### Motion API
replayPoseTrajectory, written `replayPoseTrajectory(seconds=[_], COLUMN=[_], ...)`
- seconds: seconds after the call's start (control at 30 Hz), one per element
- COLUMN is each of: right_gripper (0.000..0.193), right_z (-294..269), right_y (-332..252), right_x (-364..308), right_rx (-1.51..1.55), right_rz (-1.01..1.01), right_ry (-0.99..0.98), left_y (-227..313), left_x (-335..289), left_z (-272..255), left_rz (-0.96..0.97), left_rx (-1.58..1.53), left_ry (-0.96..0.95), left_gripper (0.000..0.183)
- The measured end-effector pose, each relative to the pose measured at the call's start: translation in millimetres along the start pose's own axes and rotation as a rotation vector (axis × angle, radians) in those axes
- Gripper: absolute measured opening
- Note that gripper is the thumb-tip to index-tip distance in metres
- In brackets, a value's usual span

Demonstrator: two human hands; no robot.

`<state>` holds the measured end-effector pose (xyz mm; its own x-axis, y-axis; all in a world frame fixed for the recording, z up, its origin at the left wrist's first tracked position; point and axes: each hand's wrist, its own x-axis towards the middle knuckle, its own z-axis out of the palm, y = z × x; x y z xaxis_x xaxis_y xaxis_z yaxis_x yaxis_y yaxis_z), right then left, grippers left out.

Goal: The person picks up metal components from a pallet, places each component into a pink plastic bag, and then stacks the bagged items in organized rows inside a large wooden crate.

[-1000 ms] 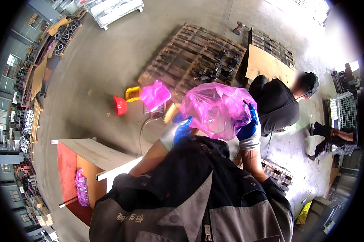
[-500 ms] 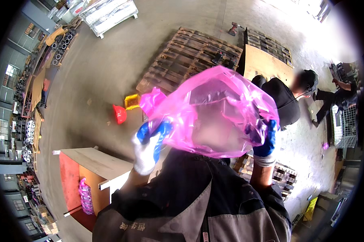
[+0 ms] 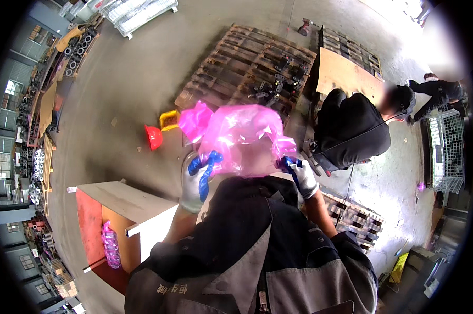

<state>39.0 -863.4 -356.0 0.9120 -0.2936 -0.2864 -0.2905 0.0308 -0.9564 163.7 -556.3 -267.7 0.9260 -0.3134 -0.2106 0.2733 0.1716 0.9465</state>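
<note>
A thin, see-through pink plastic bag is held up in front of my waist, its mouth spread between my hands. My left hand, in a white glove with blue-coated fingers, pinches the bag's left edge. On the opposite edge, my right hand, gloved the same way, grips the gathered plastic. A crumpled pink end sticks out at the upper left of the bag. Beyond it, several black metal parts lie on a wooden pallet.
Lower left stands an open cardboard box with a pink-wrapped bundle inside. A red hard hat and yellow bin are on the floor. A co-worker in black crouches at right; another pallet lies nearer.
My right hand has moved left toward my left hand, so the bag's mouth is narrower and the bag sits lower. More metal parts show on the pallet. The co-worker shows more fully.
</note>
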Motion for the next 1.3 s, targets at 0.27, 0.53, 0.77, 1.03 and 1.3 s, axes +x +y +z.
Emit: replayPoseTrajectory(seconds=[0.27,0.53,0.77,1.03,1.3], right_gripper=[0.016,0.029,0.049,0.029,0.023], right_z=[13,11,1,-21,8], right_y=[24,77,94,172,201], right_x=[6,62,100,150,268], right_rx=[-0.117,-0.111,0.391,0.403,0.191], right_rz=[0.143,0.281,0.405,0.856,0.785], right_ry=[-0.23,-0.433,-0.493,0.017,0.033], left_y=[-52,-89,-103,-125,-248], left_x=[-17,-27,-6,67,81], left_z=[0,-19,-67,-103,-124], left_rz=[-0.356,-0.211,-0.315,-0.378,-0.325], left_rx=[-0.214,0.27,-0.205,0.158,0.686], left_ry=[-0.013,-0.069,0.33,0.279,0.304], left_gripper=[0.029,0.021,0.023,0.02,0.011])
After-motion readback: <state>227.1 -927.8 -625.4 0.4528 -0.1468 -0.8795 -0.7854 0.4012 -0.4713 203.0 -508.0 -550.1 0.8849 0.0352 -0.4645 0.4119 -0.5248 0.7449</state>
